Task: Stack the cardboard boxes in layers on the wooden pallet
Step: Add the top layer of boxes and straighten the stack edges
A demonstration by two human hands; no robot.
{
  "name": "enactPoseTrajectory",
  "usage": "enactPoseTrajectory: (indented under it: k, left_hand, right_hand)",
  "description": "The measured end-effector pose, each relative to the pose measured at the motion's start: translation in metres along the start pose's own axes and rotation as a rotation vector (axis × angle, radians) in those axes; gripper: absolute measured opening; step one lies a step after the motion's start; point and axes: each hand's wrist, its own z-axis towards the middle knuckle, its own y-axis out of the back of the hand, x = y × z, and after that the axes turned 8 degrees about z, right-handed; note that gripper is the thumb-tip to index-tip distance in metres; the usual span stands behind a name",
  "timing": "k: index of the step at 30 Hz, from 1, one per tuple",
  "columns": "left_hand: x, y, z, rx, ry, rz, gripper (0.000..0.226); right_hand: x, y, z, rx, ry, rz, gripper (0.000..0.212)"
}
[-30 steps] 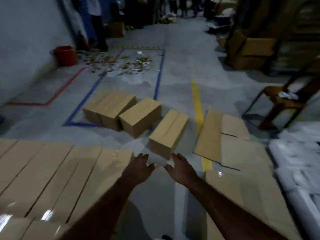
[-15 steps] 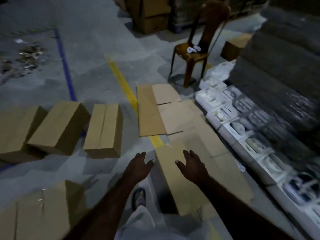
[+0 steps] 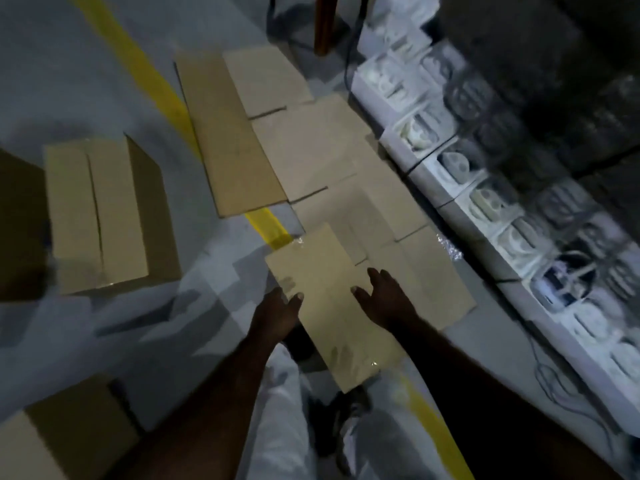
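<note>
The person is bending over a cardboard box (image 3: 332,306) that is lying on the floor (image 3: 69,81) just ahead of their feet, so the pick-up step is getting under way and the stacking itself is not yet happening. The left grip (image 3: 277,315) is settling against the box's left long edge with the thumb lying on the top face, and the right grip (image 3: 384,299) is spreading wide over the top near the right edge; both are looking flat and open, holding nothing so far. The next move is likely calling for the palms to squeeze the two long sides, or slide under them, before lifting. A second box (image 3: 100,216) is waiting well apart to the left, a third (image 3: 52,434) is being cut off at the lower left corner, and flattened cardboard sheets (image 3: 235,140) are lying beyond, partly covering a yellow floor line (image 3: 138,71). The wooden pallet is not showing anywhere. The white packs (image 3: 485,202) along the right are smearing with motion blur, and the left fingers' exact contact is hard to make out.
</note>
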Motion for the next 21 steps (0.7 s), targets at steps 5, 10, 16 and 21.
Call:
enactPoseTrajectory:
  k: [5,10,16,21]
  left_hand:
    - [0.015,-0.058,0.092,-0.003,0.167,-0.028,0.074]
    - [0.103,-0.192,0.235,-0.064,0.417,-0.17,0.115]
    - [0.079,-0.245,0.245,-0.135,0.475,-0.427,0.097]
    - [0.082,-0.272,0.251,-0.219,0.455,-0.537,0.125]
  right_hand:
    - [-0.042,-0.034,0.097,0.086,-0.103,0.013,0.075]
    - [-0.106,-0.098,0.204,0.144,-0.135,0.028,0.066]
    - [-0.168,-0.161,0.263,0.231,-0.148,0.15,0.094]
    - [-0.156,-0.159,0.243,0.194,-0.065,0.104,0.111]
